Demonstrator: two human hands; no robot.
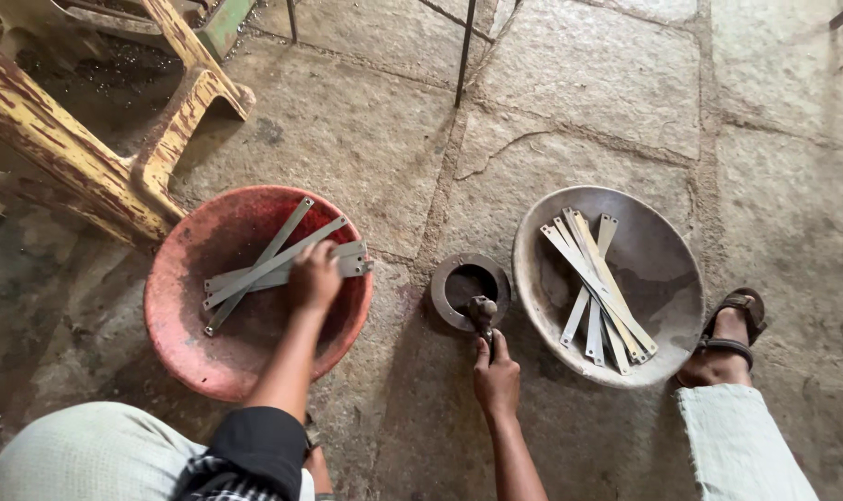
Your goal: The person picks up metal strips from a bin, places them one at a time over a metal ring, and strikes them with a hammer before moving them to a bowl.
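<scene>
My left hand [314,277] reaches into a red round basin [178,325] and rests its fingers on several flat grey metal strips [254,271] lying across it. My right hand [495,376] grips the handle of a small hammer [482,310], whose head rests on the edge of a dark metal ring [447,288] set on the stone floor. To the right of the ring stands a grey metal bowl [658,269] holding several more metal strips [598,288], some pale and some grey.
A worn yellow and red wooden frame [115,158] stands at the upper left, close to the red basin. My sandalled right foot [727,339] sits beside the grey bowl. A thin metal rod [465,51] stands upright behind the ring.
</scene>
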